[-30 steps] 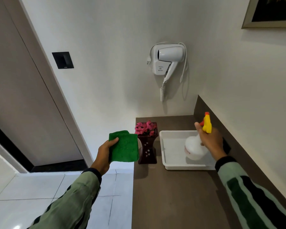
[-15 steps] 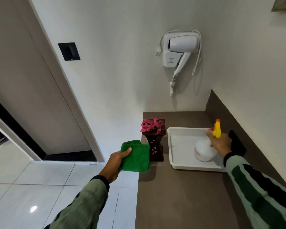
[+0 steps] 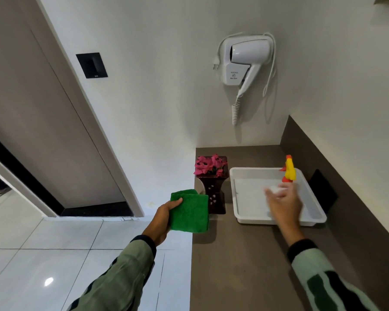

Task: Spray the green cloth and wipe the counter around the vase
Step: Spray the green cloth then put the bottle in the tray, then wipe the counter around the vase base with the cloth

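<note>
Here the left hand (image 3: 164,217) has its fingers (image 3: 175,203) closed over one edge of the folded green cloth (image 3: 189,213), holding it up flat just off the bench (image 3: 245,265) edge, probably to give the spray a broad face. The right hand (image 3: 283,205) is blurred, fingers loosely spread and apparently empty, just in front of the spray bottle (image 3: 289,171), which stands in the white tray (image 3: 240,198); the vase (image 3: 211,189) stands between cloth and tray
</note>
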Available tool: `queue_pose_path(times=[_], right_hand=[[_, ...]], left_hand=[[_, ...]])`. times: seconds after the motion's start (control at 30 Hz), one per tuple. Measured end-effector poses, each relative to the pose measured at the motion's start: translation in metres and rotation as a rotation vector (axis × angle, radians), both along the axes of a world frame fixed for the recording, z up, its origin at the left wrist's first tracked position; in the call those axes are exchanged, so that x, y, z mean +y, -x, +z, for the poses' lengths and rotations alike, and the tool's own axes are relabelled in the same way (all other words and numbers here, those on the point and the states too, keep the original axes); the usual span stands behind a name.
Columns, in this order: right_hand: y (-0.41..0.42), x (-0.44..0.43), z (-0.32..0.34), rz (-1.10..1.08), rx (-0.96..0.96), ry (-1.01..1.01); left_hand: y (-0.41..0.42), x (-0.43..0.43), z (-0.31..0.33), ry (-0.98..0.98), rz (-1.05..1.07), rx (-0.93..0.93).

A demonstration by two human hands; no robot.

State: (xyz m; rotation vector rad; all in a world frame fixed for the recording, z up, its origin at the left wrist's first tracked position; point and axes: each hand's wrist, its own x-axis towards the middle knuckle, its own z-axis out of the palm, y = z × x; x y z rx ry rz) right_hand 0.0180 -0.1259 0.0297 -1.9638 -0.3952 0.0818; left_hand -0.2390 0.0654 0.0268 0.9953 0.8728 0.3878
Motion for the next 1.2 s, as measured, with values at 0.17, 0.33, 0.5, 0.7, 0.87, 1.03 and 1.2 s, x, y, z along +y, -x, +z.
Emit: queue_pose_path(times=[0.17, 0.33, 0.5, 0.7, 0.87, 1.03, 1.2], right_hand=[[0.075, 0.032, -0.008, 0.576, 0.203, 0.117], [0.089, 0.044, -0.014, 0.682, 0.613, -0.120], [0.084, 0.051, -0.013, 0.584, 0.771, -0.174], [0.084, 0.057, -0.015, 0.540, 0.824, -0.227], [0.083, 0.067, -0.012, 0.514, 0.832, -0.285], [0.080, 0.069, -0.016, 0.482, 0.726, -0.203], [0.075, 0.046, -0.037, 0.452, 0.389, 0.021]], left_hand=[[-0.014, -0.001, 0.003, 0.015, -0.073, 0.001], [-0.030, -0.006, 0.011, 0.046, -0.131, -0.052], [-0.036, -0.004, 0.006, 0.070, -0.157, -0.100], [-0.046, 0.001, 0.001, -0.015, -0.156, -0.043], [-0.056, 0.002, -0.002, -0.035, -0.128, -0.048], [-0.058, 0.008, -0.001, -0.226, -0.196, 0.067], [-0.044, 0.042, -0.008, -0.464, -0.213, 0.194]])
